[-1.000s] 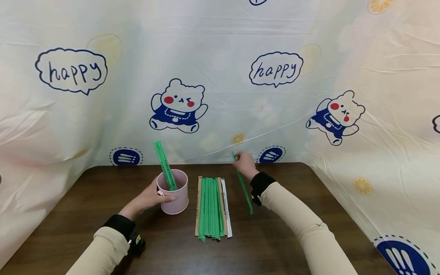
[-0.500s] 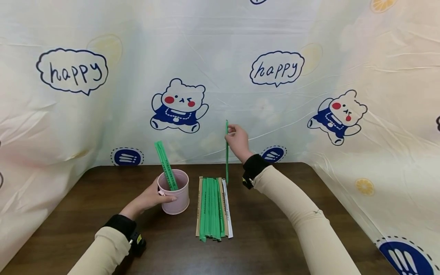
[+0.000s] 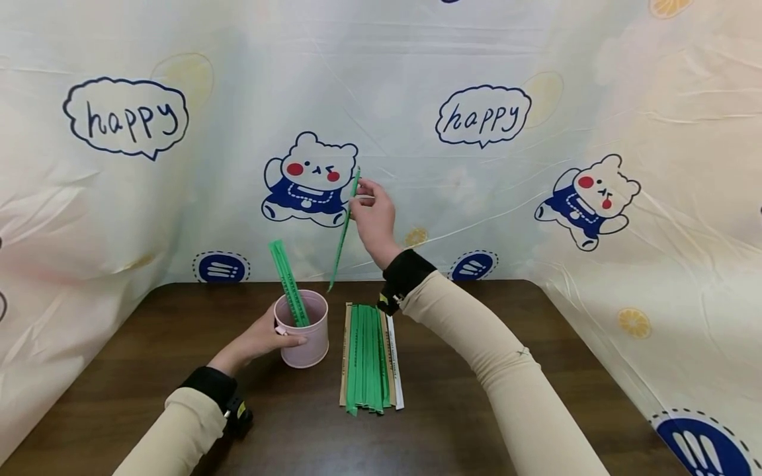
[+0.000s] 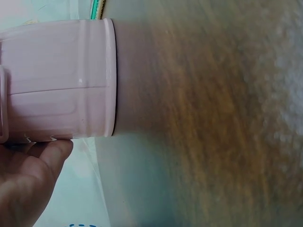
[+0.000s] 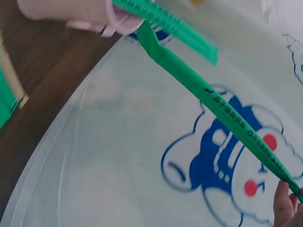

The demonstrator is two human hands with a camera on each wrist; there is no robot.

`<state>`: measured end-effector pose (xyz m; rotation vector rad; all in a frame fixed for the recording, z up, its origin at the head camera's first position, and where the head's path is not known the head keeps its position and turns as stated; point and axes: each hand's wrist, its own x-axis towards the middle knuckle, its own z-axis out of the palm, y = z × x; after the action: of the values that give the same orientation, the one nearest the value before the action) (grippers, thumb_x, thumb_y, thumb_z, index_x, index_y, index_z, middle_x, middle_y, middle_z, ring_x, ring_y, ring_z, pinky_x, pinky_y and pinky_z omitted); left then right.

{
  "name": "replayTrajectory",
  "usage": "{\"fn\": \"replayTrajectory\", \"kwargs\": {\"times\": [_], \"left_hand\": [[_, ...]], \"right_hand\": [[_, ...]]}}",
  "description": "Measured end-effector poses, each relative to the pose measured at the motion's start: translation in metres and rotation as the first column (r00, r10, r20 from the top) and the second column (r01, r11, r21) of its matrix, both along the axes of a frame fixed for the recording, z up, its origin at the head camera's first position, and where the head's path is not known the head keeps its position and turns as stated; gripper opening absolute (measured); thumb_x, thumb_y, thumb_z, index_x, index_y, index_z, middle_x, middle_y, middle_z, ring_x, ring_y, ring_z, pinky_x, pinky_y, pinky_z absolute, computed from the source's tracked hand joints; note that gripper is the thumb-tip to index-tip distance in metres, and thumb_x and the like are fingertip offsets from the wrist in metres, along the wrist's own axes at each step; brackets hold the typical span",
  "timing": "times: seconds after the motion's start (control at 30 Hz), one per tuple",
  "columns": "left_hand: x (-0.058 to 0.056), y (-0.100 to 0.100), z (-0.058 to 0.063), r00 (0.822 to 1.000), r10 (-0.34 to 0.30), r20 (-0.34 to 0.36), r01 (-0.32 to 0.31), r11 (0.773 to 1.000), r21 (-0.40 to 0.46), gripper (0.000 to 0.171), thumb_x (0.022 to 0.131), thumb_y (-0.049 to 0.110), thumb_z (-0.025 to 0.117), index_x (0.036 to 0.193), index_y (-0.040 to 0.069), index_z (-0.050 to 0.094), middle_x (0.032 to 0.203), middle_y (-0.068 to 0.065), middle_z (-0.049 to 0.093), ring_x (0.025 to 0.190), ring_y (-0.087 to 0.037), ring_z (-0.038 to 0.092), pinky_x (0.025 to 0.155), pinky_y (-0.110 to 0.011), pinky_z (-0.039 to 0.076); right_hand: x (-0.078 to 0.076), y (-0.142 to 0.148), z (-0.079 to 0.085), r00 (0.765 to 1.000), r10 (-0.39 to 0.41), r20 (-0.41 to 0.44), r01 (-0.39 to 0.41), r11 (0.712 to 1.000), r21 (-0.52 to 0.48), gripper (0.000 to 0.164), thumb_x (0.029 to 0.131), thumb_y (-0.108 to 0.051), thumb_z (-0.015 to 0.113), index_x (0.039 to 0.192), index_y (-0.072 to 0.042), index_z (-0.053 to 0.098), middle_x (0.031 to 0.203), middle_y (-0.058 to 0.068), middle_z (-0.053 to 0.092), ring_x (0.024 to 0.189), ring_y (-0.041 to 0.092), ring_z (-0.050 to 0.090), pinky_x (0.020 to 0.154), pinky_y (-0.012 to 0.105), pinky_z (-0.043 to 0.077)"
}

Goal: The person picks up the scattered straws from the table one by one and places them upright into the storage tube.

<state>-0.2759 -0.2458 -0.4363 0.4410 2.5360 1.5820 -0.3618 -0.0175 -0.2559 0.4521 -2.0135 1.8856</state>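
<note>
My left hand [image 3: 258, 340] holds a small pink bucket [image 3: 305, 347] from its left side, with the thumb across the front. In the left wrist view the fingers [image 4: 54, 156] lie against the bucket's wall [image 4: 57, 85]. A few green wrapped straws [image 3: 290, 284] lean inside the bucket, their tops above its rim. My right hand [image 3: 376, 221] pinches another green wrapped straw [image 3: 341, 248] near its upper end, raised above the table. That straw slants down to the left, its lower end close to the bucket's far right rim. Printing shows along its wrapper [image 5: 227, 116] in the right wrist view.
Right of the bucket lies a row of wrapped straws [image 3: 368, 357], mostly green with some brown and a white one [image 3: 395, 363]. All stand on a dark wooden table [image 3: 464, 403]. A patterned curtain [image 3: 405, 79] hangs behind and around it.
My right hand has lifted the green wrapped straw off the table right of the row and carried it up and left, toward the bucket. My left hand stays on the bucket.
</note>
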Motion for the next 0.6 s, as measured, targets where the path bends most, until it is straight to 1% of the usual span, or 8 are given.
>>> {"fn": "replayTrajectory", "kwargs": {"times": [0.07,0.13,0.23,0.3,0.37,0.43,0.5,0.6], "left_hand": [[0.001,-0.001,0.000,1.000,0.001,-0.006,-0.001,1.000,0.003,0.100,0.087,0.023,0.081,0.158,0.002,0.014,0.151,-0.029,0.041,0.137,-0.045,0.045,0.112,-0.066,0.040],[0.001,-0.001,-0.001,1.000,-0.003,-0.017,0.003,1.000,0.012,0.098,0.087,0.022,0.081,0.157,0.002,0.016,0.150,-0.028,0.043,0.135,-0.044,0.046,0.111,-0.064,0.042],[0.000,-0.001,-0.003,0.999,-0.016,-0.032,0.017,0.999,0.034,0.096,0.086,0.020,0.081,0.156,0.002,0.019,0.148,-0.028,0.044,0.134,-0.042,0.048,0.110,-0.058,0.043],[-0.001,-0.001,-0.004,0.999,-0.025,-0.036,0.026,0.999,0.041,0.096,0.086,0.019,0.081,0.157,0.001,0.019,0.148,-0.027,0.045,0.133,-0.041,0.048,0.110,-0.055,0.044],[-0.002,-0.001,-0.004,0.999,-0.026,-0.029,0.027,0.999,0.040,0.097,0.086,0.020,0.081,0.157,0.001,0.018,0.149,-0.028,0.044,0.133,-0.041,0.048,0.110,-0.056,0.043],[-0.002,-0.001,-0.004,1.000,-0.020,-0.013,0.021,0.999,0.031,0.099,0.086,0.021,0.081,0.158,0.002,0.016,0.150,-0.028,0.042,0.134,-0.041,0.047,0.111,-0.058,0.043],[-0.001,-0.002,-0.003,1.000,-0.015,0.005,0.014,1.000,0.020,0.101,0.086,0.023,0.081,0.159,0.003,0.014,0.152,-0.028,0.040,0.135,-0.042,0.046,0.113,-0.062,0.042],[-0.001,-0.002,-0.001,1.000,-0.011,0.019,0.010,1.000,0.016,0.103,0.087,0.024,0.081,0.160,0.004,0.011,0.154,-0.029,0.038,0.137,-0.044,0.044,0.114,-0.064,0.040]], "right_hand": [[0.005,-0.010,-0.001,1.000,0.010,-0.014,-0.010,1.000,0.002,0.042,0.098,0.000,0.060,0.140,-0.003,0.057,0.126,0.017,0.063,0.105,0.021,0.064,0.083,0.027,0.061],[0.010,-0.019,-0.006,0.999,0.028,-0.040,-0.027,0.999,0.025,0.042,0.098,-0.001,0.062,0.140,-0.003,0.058,0.125,0.018,0.064,0.106,0.024,0.065,0.081,0.027,0.061],[0.018,-0.031,-0.019,0.995,0.066,-0.072,-0.059,0.993,0.102,0.041,0.098,-0.001,0.062,0.139,-0.003,0.058,0.124,0.018,0.064,0.109,0.028,0.066,0.082,0.025,0.060],[0.023,-0.038,-0.031,0.993,0.097,-0.069,-0.086,0.984,0.155,0.041,0.098,-0.001,0.062,0.139,-0.003,0.057,0.124,0.018,0.065,0.110,0.029,0.066,0.082,0.023,0.058],[0.027,-0.042,-0.044,0.991,0.124,-0.051,-0.111,0.973,0.201,0.040,0.099,-0.001,0.061,0.139,-0.004,0.056,0.125,0.018,0.064,0.112,0.029,0.066,0.084,0.022,0.056],[0.032,-0.045,-0.055,0.988,0.149,-0.031,-0.138,0.963,0.231,0.041,0.099,-0.001,0.060,0.139,-0.003,0.055,0.126,0.018,0.064,0.112,0.030,0.066,0.084,0.022,0.056],[0.036,-0.048,-0.064,0.986,0.167,-0.021,-0.155,0.953,0.261,0.041,0.099,-0.001,0.060,0.140,-0.003,0.054,0.126,0.019,0.063,0.112,0.031,0.066,0.083,0.023,0.055],[0.038,-0.051,-0.073,0.984,0.175,-0.035,-0.156,0.939,0.306,0.040,0.099,0.000,0.060,0.139,-0.002,0.054,0.124,0.018,0.063,0.110,0.031,0.067,0.081,0.022,0.055]]}}
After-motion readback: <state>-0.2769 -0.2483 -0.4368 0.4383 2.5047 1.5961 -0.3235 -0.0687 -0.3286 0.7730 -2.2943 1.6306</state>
